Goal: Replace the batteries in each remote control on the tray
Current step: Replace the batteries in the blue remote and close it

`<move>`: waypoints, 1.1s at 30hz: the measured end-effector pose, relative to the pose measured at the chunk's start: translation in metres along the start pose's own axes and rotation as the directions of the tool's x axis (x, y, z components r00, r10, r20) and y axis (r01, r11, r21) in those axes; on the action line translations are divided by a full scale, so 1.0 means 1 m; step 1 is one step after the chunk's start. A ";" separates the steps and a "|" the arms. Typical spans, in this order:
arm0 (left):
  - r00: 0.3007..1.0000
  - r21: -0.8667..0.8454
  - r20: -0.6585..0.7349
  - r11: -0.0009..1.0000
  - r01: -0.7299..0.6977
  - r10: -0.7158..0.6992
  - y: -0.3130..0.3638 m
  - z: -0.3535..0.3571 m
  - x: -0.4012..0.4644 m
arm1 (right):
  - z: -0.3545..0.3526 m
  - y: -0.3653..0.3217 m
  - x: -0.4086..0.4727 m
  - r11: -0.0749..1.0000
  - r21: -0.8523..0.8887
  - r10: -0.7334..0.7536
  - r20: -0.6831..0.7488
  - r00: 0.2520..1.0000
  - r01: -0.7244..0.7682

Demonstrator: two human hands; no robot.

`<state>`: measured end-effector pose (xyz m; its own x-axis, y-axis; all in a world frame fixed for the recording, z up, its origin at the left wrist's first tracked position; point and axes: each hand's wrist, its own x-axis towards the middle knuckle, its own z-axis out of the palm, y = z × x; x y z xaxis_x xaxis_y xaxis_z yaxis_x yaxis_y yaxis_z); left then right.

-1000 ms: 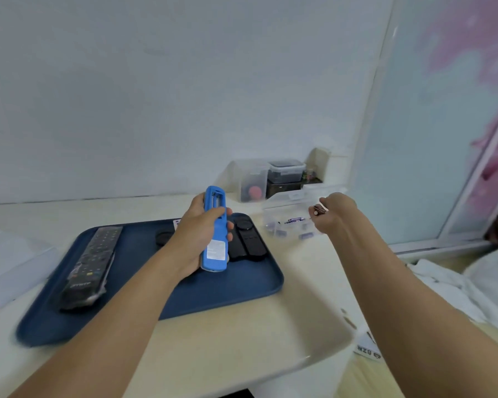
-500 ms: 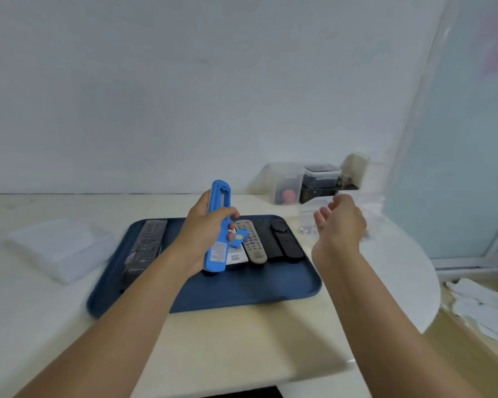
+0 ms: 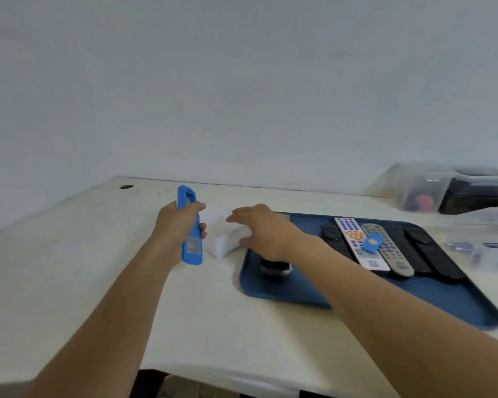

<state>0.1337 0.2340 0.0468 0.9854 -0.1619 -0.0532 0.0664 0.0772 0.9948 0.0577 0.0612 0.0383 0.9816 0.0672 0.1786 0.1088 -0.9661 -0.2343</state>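
Left hand clamps blue remote upright, long axis vertical, off the tray; right hand, fingers spread and empty, hovers just right of it over the white box, nearer.

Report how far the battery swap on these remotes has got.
Done: the blue remote is off the tray, and its small blue cover lies on the grey remote.
In hand: the left hand holds the blue remote upright; the right hand reaches, open, over the white box.
Left: the remotes on the tray appear closed. Whether fresh batteries are in cannot be seen.
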 end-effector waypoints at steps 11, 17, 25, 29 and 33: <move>0.946 -0.172 0.296 0.982 -0.082 0.131 -0.024 -0.013 -0.003 | 0.022 0.000 -0.008 0.993 -0.116 0.004 -0.046 0.999 -0.009; 0.919 -0.144 0.336 0.976 -0.164 0.204 -0.029 -0.009 -0.004 | 0.011 -0.011 0.001 0.995 0.079 0.065 -0.080 0.995 -0.058; 0.932 -0.159 0.305 0.976 -0.151 0.194 -0.031 -0.007 0.002 | 0.010 -0.023 0.025 0.977 -0.209 0.070 0.088 0.994 -0.051; 0.935 -0.155 0.291 0.975 -0.160 0.200 -0.033 -0.007 0.005 | 0.010 -0.020 0.034 0.986 -0.159 0.074 0.153 0.985 -0.050; 0.935 -0.143 0.273 0.970 -0.194 0.227 -0.034 -0.007 0.007 | 0.011 -0.021 0.038 0.990 -0.120 0.094 0.205 0.974 -0.071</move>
<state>0.1394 0.2372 0.0115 0.8933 -0.4024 0.2002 -0.1045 0.2472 0.9633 0.0940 0.0867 0.0393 0.9987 0.0254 -0.0442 0.0194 -0.9913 -0.1301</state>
